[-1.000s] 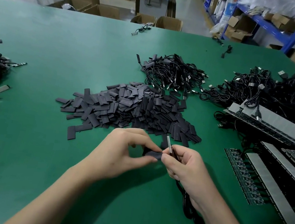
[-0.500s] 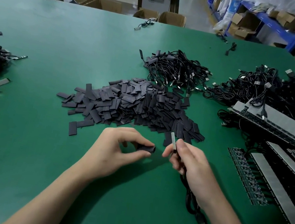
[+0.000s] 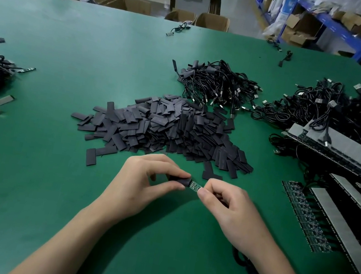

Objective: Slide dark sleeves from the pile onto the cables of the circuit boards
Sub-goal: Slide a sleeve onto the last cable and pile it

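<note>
Shows dark sleeve (image 3: 178, 180) pinched between thumb and fingers of left hand (image 3: 150, 179), mouth turned rightward, presumably to hold the tube open. Shows small circuit board (image 3: 195, 186) pinched by fingertips of right hand (image 3: 230, 206), free end at the sleeve's mouth, lined up end to end above green table (image 3: 24, 169). Trails cable (image 3: 246, 264) back beneath right wrist, clear of the joining point. Places sleeve pile (image 3: 171, 130) just beyond both hands, probably for short reach. Ranks further boards (image 3: 328, 223) at right, likely awaiting sleeves.
</note>
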`<state>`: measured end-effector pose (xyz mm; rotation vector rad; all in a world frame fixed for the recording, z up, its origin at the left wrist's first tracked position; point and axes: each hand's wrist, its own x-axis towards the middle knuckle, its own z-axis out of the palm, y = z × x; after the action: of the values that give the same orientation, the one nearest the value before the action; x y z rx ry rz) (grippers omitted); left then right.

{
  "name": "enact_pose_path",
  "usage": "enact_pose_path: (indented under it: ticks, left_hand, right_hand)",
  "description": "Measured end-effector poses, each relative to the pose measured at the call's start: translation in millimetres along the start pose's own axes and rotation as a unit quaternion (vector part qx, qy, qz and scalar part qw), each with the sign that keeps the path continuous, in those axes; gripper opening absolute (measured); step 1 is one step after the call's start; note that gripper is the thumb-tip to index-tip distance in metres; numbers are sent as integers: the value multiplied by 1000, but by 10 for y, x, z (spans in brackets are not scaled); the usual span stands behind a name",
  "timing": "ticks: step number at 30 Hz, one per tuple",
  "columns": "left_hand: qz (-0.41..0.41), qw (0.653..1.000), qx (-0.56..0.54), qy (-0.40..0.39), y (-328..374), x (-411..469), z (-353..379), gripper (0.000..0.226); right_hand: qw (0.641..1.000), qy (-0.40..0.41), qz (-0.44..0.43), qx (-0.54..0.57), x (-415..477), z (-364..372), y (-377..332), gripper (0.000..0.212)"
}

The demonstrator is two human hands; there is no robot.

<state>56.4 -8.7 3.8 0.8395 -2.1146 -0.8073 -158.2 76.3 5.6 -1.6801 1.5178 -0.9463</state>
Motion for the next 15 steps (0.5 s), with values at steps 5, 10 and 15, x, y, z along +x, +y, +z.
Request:
enact_pose_path:
  ticks: [5,10,15]
  left_hand:
    - [8,1000,8,-9,19,0,-16,16]
    - [35,998,33,-34,18,4,-31,17]
    - [55,997,45,-43,17,0,-33,18]
  right_hand:
    - [1000,-7,4,-12,-8,-2,16,36]
    - [1000,-4,19,-22,-10,14,5,36]
    - [999,-9,26,-21,-3,9,-3,36]
